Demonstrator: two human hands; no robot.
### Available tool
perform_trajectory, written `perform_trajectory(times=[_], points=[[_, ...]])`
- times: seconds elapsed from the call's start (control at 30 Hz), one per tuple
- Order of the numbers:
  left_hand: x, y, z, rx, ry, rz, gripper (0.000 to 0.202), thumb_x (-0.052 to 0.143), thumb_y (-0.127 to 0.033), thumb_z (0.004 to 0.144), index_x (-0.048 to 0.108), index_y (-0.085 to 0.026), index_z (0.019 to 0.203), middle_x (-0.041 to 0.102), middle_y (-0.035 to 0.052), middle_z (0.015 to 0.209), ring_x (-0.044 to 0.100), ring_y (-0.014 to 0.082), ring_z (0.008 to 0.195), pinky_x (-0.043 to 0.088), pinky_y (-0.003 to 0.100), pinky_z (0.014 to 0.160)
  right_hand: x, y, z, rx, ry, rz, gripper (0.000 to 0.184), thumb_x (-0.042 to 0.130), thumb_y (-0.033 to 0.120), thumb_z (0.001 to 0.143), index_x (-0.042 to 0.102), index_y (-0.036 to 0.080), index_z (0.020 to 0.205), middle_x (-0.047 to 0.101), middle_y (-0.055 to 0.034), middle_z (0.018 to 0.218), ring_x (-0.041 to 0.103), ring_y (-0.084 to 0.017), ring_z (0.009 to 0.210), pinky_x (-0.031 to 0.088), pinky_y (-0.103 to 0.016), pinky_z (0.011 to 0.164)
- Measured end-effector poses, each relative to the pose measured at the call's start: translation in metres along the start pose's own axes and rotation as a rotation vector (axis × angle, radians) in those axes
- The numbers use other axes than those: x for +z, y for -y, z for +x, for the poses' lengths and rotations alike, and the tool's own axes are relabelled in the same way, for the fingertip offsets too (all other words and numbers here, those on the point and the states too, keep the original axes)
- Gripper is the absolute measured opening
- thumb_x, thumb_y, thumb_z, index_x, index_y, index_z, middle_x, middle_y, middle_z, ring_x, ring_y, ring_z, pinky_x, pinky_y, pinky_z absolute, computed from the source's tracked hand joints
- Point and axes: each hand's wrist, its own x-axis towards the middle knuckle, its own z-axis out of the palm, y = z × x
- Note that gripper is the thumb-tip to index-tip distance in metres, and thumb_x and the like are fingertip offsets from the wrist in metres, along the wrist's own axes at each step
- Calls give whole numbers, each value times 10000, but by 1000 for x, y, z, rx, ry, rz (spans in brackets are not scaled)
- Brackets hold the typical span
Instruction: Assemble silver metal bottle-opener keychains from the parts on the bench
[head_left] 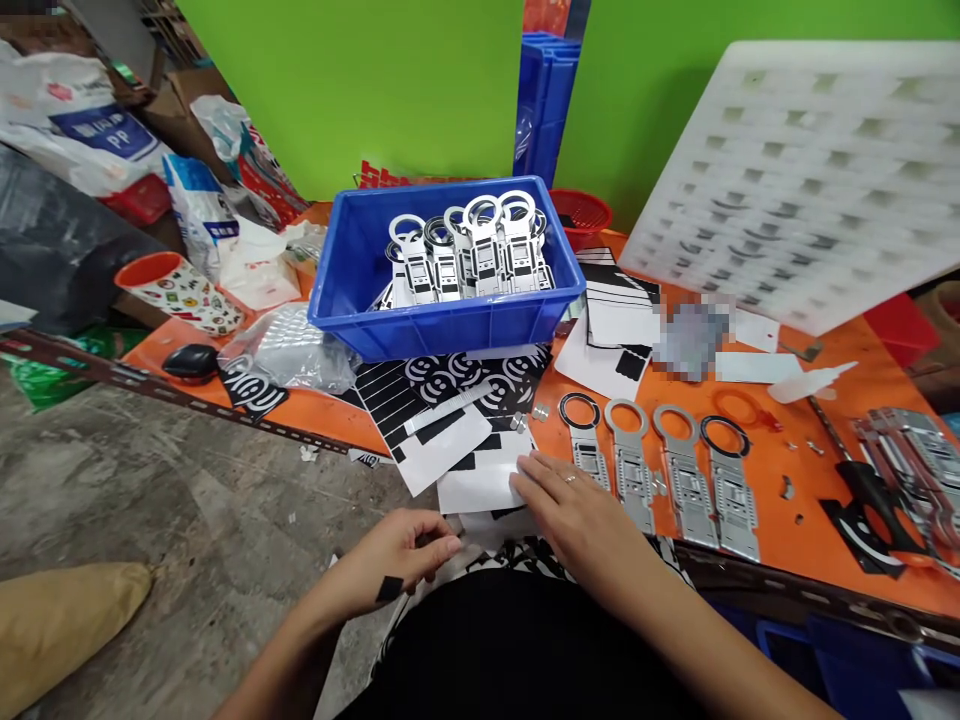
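Observation:
My left hand [411, 550] hovers at the table's front edge, fingers loosely bent and the thumb a little apart; no object shows in it. A small black square [389, 588] sits on that wrist. My right hand [566, 505] lies with fingers stretched over the right edge of a white sheet [476, 487]. Four silver ring-topped metal plates [682, 470] lie in a row to its right; two have black rings. Beyond the sheet are black-and-white patterned sticker sheets [517, 375] and a pale strip [450, 408].
A blue bin [442, 335] of ring-topped pieces stands at the back. A white foam board [795, 180] leans at right. A black-handled tool [862, 490] lies near stacked metal parts [919, 460]. At left are a patterned cup [187, 295], a black mouse-shaped object [190, 361] and plastic bags [300, 345].

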Motion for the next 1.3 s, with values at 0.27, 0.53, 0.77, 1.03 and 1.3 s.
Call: perform_trajectory(times=[0.27, 0.53, 0.77, 1.03, 1.3], points=[[10, -3, 4, 170, 48, -644, 522, 593, -630, 812, 677, -128, 926, 702, 113, 822, 665, 183, 664, 513, 258, 565, -15, -11, -4, -29, -169, 118, 428, 427, -7, 885, 616, 193, 1213, 699, -86, 1208, 639, -239, 1145, 530, -442, 990], [21, -31, 23, 268, -296, -921, 433, 803, -265, 691, 677, -189, 1098, 746, 63, 1003, 681, 246, 981, 563, 295, 769, -16, -14, -10, -48, -79, 129, 327, 467, 36, 893, 662, 191, 1104, 699, -100, 1184, 635, -259, 1133, 488, -504, 1022], [25, -30, 32, 306, -344, -956, 472, 804, -221, 661, 675, -181, 1114, 753, 45, 996, 634, 253, 1118, 511, 349, 955, -11, 7, 44, 58, -84, 307, 199, 542, 176, 935, 642, 156, 1106, 688, -104, 1077, 616, -239, 997, 529, -410, 867], [20, -30, 35, 331, -396, -1043, 479, 797, -201, 683, 682, -206, 1148, 743, 37, 1087, 606, 254, 1175, 488, 354, 1012, 15, 13, 74, 71, -50, 279, 168, 566, 115, 910, 684, 180, 1010, 659, -61, 929, 561, -212, 895, 473, -340, 803], [18, -30, 37, 263, -464, -1177, 439, 816, -187, 694, 703, -173, 1117, 754, 61, 1053, 685, 245, 1029, 571, 290, 856, 12, 21, 73, 70, -51, 104, 118, 533, 134, 928, 644, 166, 900, 633, -73, 910, 525, -223, 863, 401, -351, 791]])
